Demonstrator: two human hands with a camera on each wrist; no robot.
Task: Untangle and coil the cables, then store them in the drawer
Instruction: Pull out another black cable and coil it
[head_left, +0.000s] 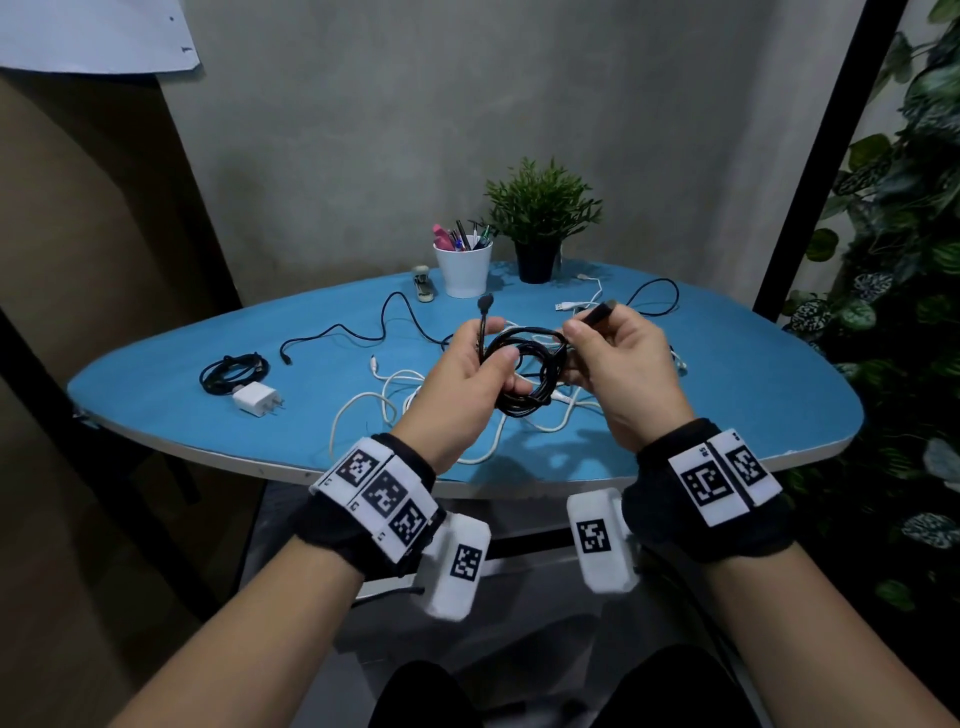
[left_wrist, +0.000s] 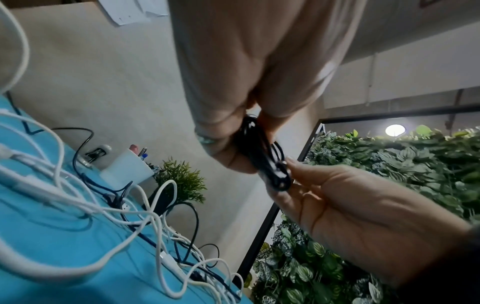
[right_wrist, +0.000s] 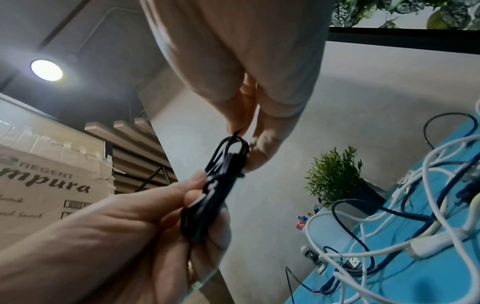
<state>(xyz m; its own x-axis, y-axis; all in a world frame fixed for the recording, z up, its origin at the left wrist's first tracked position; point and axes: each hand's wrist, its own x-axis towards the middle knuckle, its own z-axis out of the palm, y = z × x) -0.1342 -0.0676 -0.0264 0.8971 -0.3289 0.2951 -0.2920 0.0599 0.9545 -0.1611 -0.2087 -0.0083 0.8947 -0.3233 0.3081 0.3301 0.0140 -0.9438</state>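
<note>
A black cable wound into a coil (head_left: 530, 371) hangs between both hands above the blue table (head_left: 727, 395). My left hand (head_left: 493, 358) grips the coil's left side, thumb laid across the loops, and one plug end (head_left: 485, 302) sticks up past its fingers. My right hand (head_left: 582, 332) pinches the other plug end (head_left: 602, 312) at the coil's right side. The left wrist view shows the coil (left_wrist: 267, 164) edge-on between the left hand (left_wrist: 233, 144) and the right hand (left_wrist: 337, 205). In the right wrist view the coil (right_wrist: 221, 181) is pinched by both hands.
Tangled white cables (head_left: 395, 395) lie under the hands. A loose black cable (head_left: 363, 332) runs to the left, another (head_left: 654, 296) loops at the back right. A coiled black cable (head_left: 234, 369) and a white charger (head_left: 255, 399) sit at the left. A pen cup (head_left: 462, 270), stapler (head_left: 423, 283) and potted plant (head_left: 540, 223) stand at the back.
</note>
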